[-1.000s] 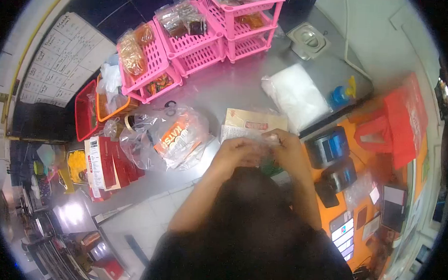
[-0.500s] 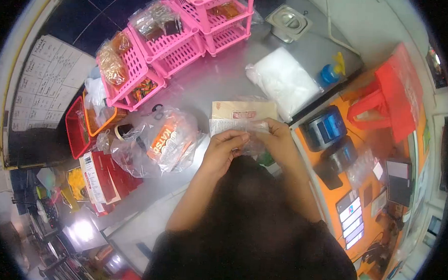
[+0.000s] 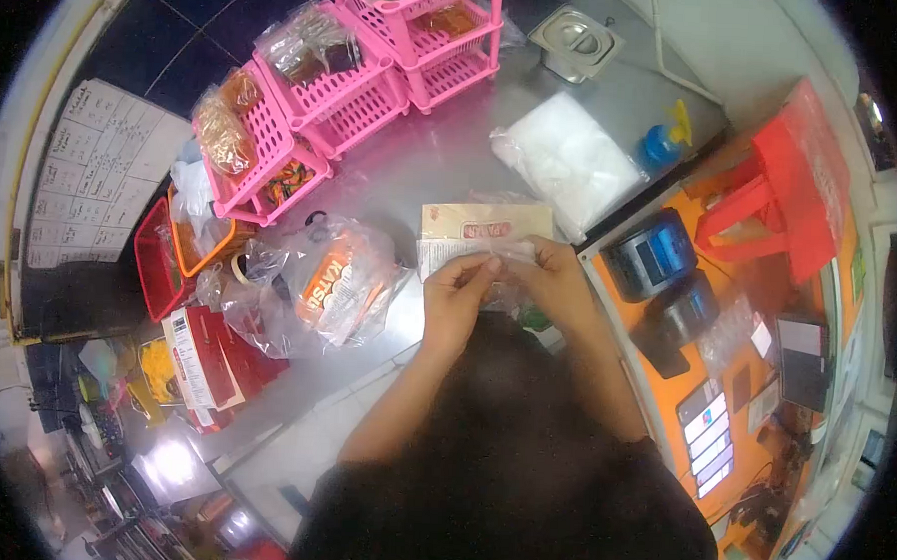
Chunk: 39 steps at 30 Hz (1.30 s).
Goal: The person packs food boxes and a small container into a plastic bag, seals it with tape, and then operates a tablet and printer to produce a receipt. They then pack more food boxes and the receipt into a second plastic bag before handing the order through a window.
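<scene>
My left hand [image 3: 456, 302] and my right hand [image 3: 560, 288] are close together near the counter's front edge. Between their pinched fingertips is thin clear plastic, seemingly the top of a plastic bag [image 3: 508, 250]. Just beyond the fingers lies a beige food box [image 3: 446, 218] with a red label. A white printed slip [image 3: 438, 250] covers its near side. Something green shows below my right hand, too hidden to name. To the left, a clear plastic bag [image 3: 279, 318] holds an orange package [image 3: 326, 280] with white lettering.
Pink stacked baskets [image 3: 321, 94] of packets stand at the back left. Beyond my right hand lie a white plastic-wrapped stack [image 3: 569, 150], a metal container [image 3: 576, 43] and a blue bottle [image 3: 661, 147]. An orange table [image 3: 679, 395] on the right bears a card terminal [image 3: 655, 254] and a phone [image 3: 705, 436].
My left hand has shifted slightly right, and its fingertips are closer to my right hand's. Both hands keep pinching the plastic. The box stays in place.
</scene>
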Tool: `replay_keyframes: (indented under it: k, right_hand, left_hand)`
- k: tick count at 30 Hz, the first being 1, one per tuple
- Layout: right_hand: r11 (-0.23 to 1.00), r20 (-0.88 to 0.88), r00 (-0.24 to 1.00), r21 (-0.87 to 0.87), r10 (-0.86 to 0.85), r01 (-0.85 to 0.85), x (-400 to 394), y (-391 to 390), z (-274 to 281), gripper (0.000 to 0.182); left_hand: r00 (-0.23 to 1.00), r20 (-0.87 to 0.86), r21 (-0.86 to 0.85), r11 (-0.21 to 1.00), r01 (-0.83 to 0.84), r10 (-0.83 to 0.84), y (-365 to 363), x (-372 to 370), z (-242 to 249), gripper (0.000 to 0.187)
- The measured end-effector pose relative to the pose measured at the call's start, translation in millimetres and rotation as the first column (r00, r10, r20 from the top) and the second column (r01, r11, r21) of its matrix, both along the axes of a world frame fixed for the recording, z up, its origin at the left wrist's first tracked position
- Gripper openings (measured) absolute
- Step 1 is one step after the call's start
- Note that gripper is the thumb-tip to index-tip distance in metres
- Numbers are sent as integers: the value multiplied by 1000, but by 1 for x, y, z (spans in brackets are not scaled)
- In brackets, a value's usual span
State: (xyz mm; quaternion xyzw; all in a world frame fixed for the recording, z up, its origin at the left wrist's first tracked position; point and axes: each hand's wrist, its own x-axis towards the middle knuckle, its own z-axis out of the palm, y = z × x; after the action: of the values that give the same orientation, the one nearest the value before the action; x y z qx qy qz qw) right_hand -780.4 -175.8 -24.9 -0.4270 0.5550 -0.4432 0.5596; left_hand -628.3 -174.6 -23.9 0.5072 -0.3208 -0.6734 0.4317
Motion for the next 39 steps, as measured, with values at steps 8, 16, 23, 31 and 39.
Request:
replay_keyframes:
  k: [8, 16, 23, 31, 39]
  right_hand:
    - [1000, 34, 999, 4, -9, 9, 0, -2, 6, 21]
    - [994, -345, 938, -102, 6, -44, -8, -11, 28, 20]
    - [656, -531, 827, -561, 183, -505, -28, -66, 25, 13]
    - [583, -316, 621, -216, 717, -783, -37, -102, 32, 14]
    - [595, -376, 665, -298, 645, -746, -37, -91, 17, 10]
  left_hand:
    - [803, 536, -547, 832, 96, 260, 10, -12, 1, 12]
    - [384, 828, -561, 620, 549, 410, -2, 7, 9, 6]
    - [459, 840, -525, 646, 554, 289, -38, 27, 8, 6]
    - [466, 869, -448, 669, 594, 168, -53, 25, 12, 6]
    - [505, 854, -443, 690, 573, 128, -52, 27, 6, 13]
